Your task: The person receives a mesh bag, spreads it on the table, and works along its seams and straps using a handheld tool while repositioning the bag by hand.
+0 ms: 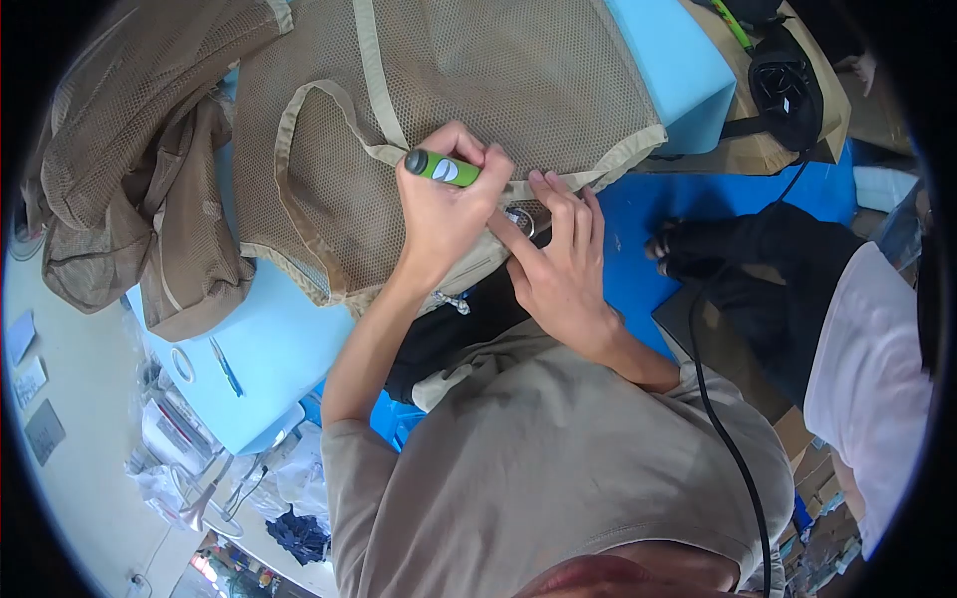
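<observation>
My left hand (449, 204) is closed around a green cylindrical tool (454, 171) with a dark end and a white oval label. Its working tip is hidden, so its exact kind does not show. Below the hands a brown mesh bag (478, 75) with beige webbing straps (374, 70) lies spread on the table. My right hand (563, 269) rests on the bag's bound edge, fingers bent and apart, its thumb side close to the left hand. Beside that thumb is a shiny metal ring (520, 221). A knotted cord (454, 301) hangs at the bag's near edge.
More brown mesh bags (189, 229) are heaped on the left. Thread snips (225, 367) and a pale ring (181, 365) lie on the light blue table cover (289, 349). A person in black trousers (768, 269) is on the right. A black cable (713, 399) runs past my body.
</observation>
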A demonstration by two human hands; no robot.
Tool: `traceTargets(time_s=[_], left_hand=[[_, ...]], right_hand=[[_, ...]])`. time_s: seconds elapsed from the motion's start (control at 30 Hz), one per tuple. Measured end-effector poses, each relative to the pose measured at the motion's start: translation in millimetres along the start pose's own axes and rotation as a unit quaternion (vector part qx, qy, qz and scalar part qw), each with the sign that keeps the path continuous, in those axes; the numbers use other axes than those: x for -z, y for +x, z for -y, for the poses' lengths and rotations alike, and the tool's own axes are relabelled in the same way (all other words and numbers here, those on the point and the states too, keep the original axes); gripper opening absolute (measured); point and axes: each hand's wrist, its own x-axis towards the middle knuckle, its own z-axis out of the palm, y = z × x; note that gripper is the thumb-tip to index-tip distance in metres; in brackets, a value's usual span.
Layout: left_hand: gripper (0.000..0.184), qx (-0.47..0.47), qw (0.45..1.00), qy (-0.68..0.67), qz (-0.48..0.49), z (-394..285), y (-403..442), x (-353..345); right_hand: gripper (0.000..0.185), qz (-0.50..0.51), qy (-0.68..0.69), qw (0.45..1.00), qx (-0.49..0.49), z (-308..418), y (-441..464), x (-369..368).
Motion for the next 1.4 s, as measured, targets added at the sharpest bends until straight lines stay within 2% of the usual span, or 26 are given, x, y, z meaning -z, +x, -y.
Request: traceTargets(time_s=[0.1,0.17,0.27,0.5,0.6,0.7,0.8,0.87,1.0,1.07,1.17,1.27,1.4], left_hand=[[0.029,0.003,1.000,0.000,-0.023,-1,0,0],[0.030,-0.030,0.999,0.037,0.008,4,1,2],[0.029,0.006,1.000,0.019,-0.014,4,0,2],[0.029,-0.003,1.000,0.030,-0.001,-2,0,1],[0.030,0.007,0.999,0.001,-0.041,-4,1,-1],[0.029,-0.008,0.999,0.034,0.001,5,1,4],[0.030,-0.011,1.000,0.019,-0.008,-1,1,0],[0.030,0.001,0.998,-0.028,-0.052,-9,0,-3],[0.030,0.000,0.998,-0.057,-0.031,-2,-1,1],[0.029,-0.025,0.999,0.040,0.012,1,-1,3],[0.028,-0.014,0.999,0.008,-0.031,-3,0,-1],[0.028,-0.014,1.000,0.001,-0.001,2,-1,3],[0.029,-0.008,0.999,0.014,-0.032,-2,0,-1]], right_hand=[[0.076,0.004,-0.001,1.000,-0.005,1,0,1],[0.076,0.006,0.000,1.000,-0.004,0,-1,0],[0.076,0.000,0.002,1.000,-0.004,0,0,0],[0.076,0.000,0.001,1.000,-0.007,1,-1,-1],[0.076,-0.001,-0.008,1.000,-0.008,1,0,-2],[0.075,-0.001,-0.003,1.000,-0.007,0,-1,-2],[0.075,0.000,-0.003,1.000,-0.006,1,-1,-2],[0.076,-0.003,0.000,1.000,-0.007,0,-1,-3],[0.076,-0.003,-0.001,1.000,-0.008,1,0,-2],[0.075,-0.004,0.003,1.000,-0.007,0,-1,-3],[0.074,-0.004,-0.004,1.000,-0.005,0,-1,-3],[0.073,-0.003,-0.002,1.000,-0.006,0,-2,-3],[0.073,-0.007,-0.002,1.000,-0.003,-1,-2,-5]])
